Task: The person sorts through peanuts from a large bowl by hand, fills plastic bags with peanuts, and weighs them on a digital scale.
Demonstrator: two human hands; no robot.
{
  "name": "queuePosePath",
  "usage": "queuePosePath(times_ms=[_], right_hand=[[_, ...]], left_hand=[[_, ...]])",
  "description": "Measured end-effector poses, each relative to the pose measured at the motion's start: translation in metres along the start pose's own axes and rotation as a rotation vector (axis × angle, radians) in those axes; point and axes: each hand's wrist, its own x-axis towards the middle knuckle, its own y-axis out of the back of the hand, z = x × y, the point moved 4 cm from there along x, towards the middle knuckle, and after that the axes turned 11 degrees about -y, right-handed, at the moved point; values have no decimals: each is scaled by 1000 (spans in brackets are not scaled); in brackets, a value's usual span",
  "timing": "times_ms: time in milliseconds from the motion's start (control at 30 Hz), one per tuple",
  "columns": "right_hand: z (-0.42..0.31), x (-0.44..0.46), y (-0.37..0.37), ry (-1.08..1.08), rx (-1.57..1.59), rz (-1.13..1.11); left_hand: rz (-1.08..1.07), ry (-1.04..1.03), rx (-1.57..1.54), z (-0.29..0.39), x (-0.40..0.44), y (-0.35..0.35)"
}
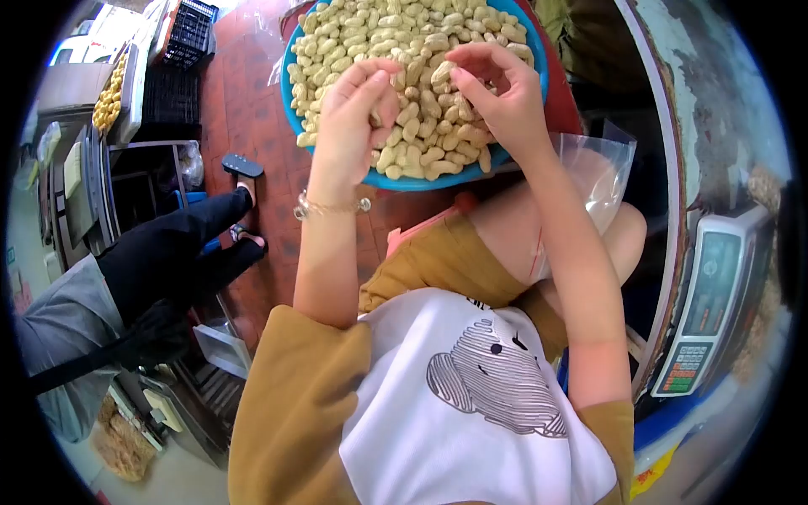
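A blue basin (pixel 394 183) heaped with unshelled peanuts (pixel 370 34) is in front of me at the top of the view. My left hand (pixel 360 105), with a bracelet (pixel 332 206) at its wrist, hovers over the near left of the heap. Its fingers are curled in with the thumb against the forefinger; what they hold, if anything, is hidden. To its right, my right hand (pixel 503 88) pinches one peanut (pixel 442 74) between thumb and fingertips. A clear plastic bag (pixel 602 164) lies by my leg, below the right hand.
At right stands a digital scale (pixel 707 286) with a keypad. On the left, another person (pixel 160 240) in dark trousers and sandals is on the red tiled floor (pixel 244 109). Black crates (pixel 187 38) and a tray of yellowish items (pixel 109 97) are at upper left.
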Motion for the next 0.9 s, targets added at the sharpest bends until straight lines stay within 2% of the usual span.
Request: queuePosePath(times_ms=[133,233,367,467,567,700,767,900], right_hand=[[-1,2,4,-46,189,-32],[-3,1,4,-54,215,-100],[-5,1,5,-63,240,-105],[-6,0,6,-38,178,-118],[-4,-1,5,-75,244,-144],[-6,-2,2,-80,218,-214],[-1,-2,0,1,192,-224],[-1,-1,2,-4,134,-240]], left_hand=[[-75,-80,404,-2,-4,-23],[-183,-15,494,6,-7,-35],[-153,-25,502,-1,-4,-38],[-177,-5,333,1,-5,-37],[-148,49,236,1,-7,-36],[-108,78,230,-1,-7,-39],[-96,47,223,-1,-7,-42],[-36,-42,199,-1,-4,-36]])
